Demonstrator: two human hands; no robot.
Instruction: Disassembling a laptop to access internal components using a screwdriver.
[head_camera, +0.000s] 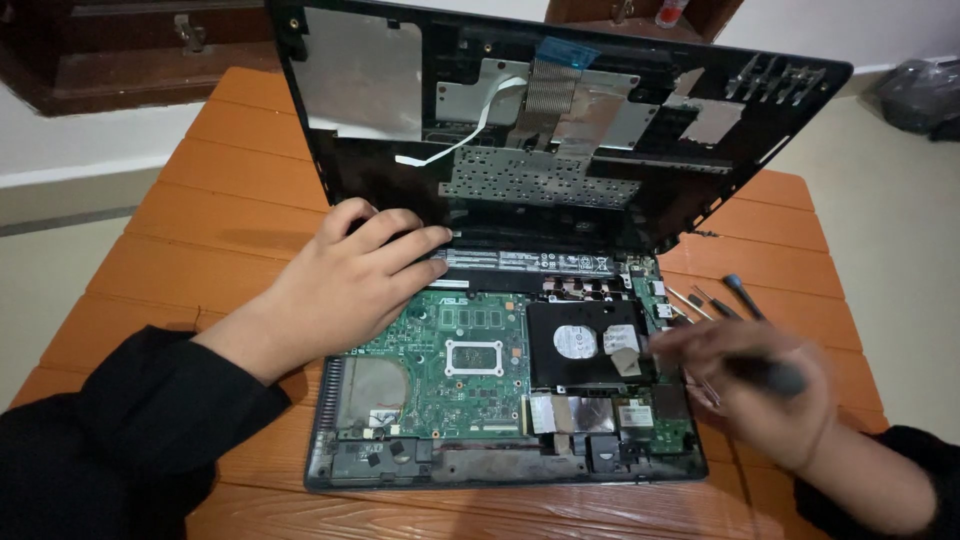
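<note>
Left hand (345, 280), fingers flat and open, props the lifted cover (540, 120) off the laptop base (480, 400). Right hand (760, 385), blurred, grips a screwdriver (770, 375) beside the hard drive (580, 345).

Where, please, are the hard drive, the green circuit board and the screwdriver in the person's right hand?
hard drive (577, 343): head view, on its round silver label.
green circuit board (455, 385): head view, below the square processor socket.
screwdriver (775, 375): head view, on its blurred dark handle.
</note>
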